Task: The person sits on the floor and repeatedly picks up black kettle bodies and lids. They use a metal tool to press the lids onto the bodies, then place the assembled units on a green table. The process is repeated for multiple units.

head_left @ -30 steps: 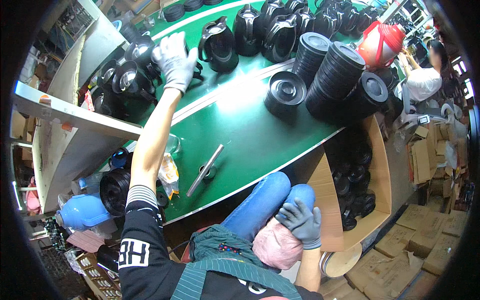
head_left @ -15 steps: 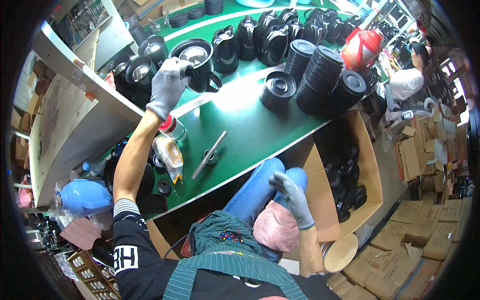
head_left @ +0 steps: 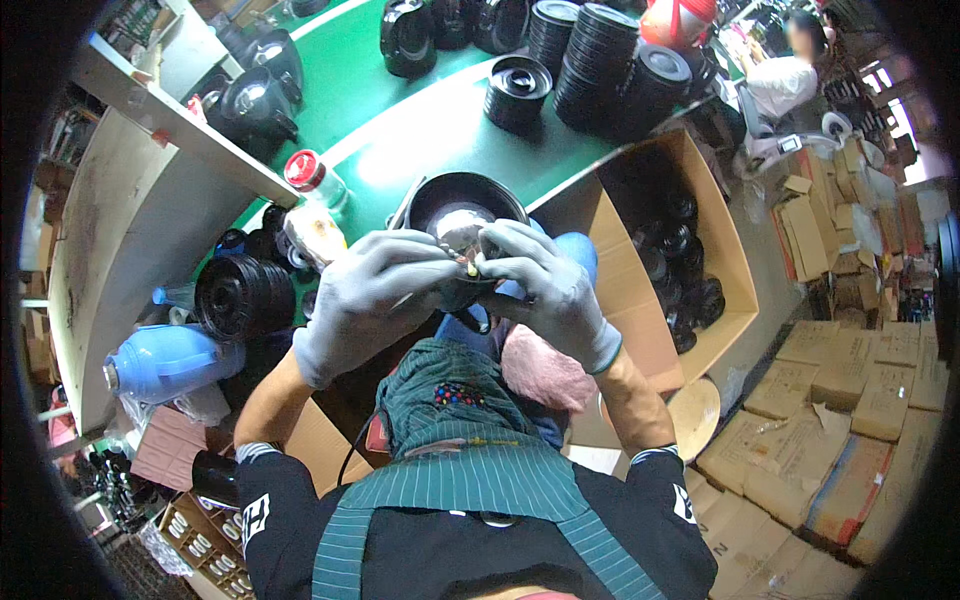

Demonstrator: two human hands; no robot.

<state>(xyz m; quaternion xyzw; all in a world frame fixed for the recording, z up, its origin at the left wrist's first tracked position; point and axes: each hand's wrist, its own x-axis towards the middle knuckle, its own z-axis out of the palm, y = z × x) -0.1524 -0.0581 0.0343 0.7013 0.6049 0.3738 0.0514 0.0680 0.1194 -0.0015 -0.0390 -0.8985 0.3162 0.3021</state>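
A black jug (head_left: pixel 445 197) with a shiny silver inside is held in front of me, over the table's near edge, its mouth facing up. My left hand (head_left: pixel 375 290), in a grey glove, pinches its near rim from the left. From the right, my gloved right hand (head_left: pixel 550 290) grips the same rim, thumb and fingers drawn together. Between the fingertips shows a small pale, yellowish bit (head_left: pixel 471 268), too small to name. The jug's handle (head_left: pixel 481 319) points towards me below the hands, partly hidden.
On the green table (head_left: pixel 330 60) are a red-lidded jar (head_left: pixel 305 170), stacked black lids (head_left: pixel 590 70) and several black jugs (head_left: pixel 408 40). An open carton (head_left: pixel 725 300) of black parts stands at right. A blue jug (head_left: pixel 170 360) lies at left. Another person (head_left: pixel 785 85) sits at far right.
My left hand has brought the black jug from the far left of the table close to me. My right hand has risen from my lap to its rim. The view has tilted down.
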